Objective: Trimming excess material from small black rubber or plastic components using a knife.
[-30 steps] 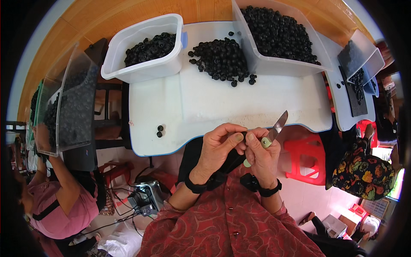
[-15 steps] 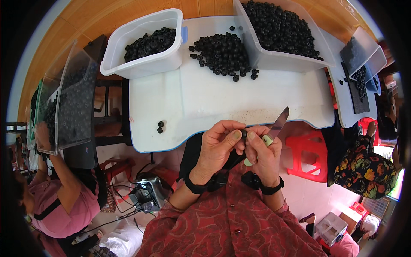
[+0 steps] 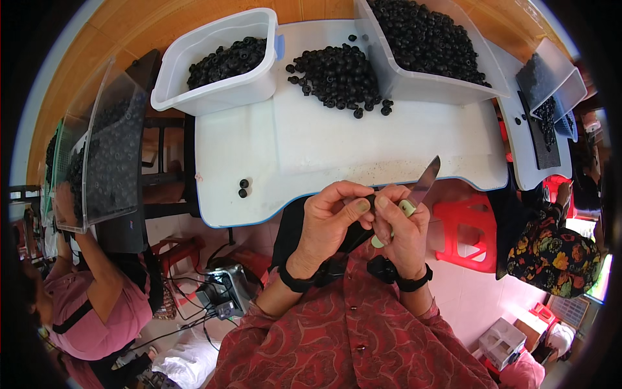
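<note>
Beads (image 3: 340, 74), round, black and dull-surfaced, some showing a hole, lie on a broad table (image 3: 389, 142) with a smooth white top, a wavy near edge and a blue rim. On its far right stands a larger tub (image 3: 427, 94) of cloudy, stiff plastic with flat walls, heaped with many more of them. On the far left is a smaller tub (image 3: 223, 104), white plastic with rounded corners and a flared lip, part filled. The loose heap spreads between the two, close beside the larger one.

Just short of the table's near edge, the left hand (image 3: 332, 220) and right hand (image 3: 400, 223) meet. The right fingers are curled round the pale green handle of a knife (image 3: 426, 179), its smooth metal blade slanting up and away to the right. The left thumb and forefinger are pinched on a single dark bead (image 3: 371, 200), held at the meeting fingertips and mostly hidden; I cannot tell how firmly the right thumb presses it. Two loose beads sit by the table's left side.
</note>
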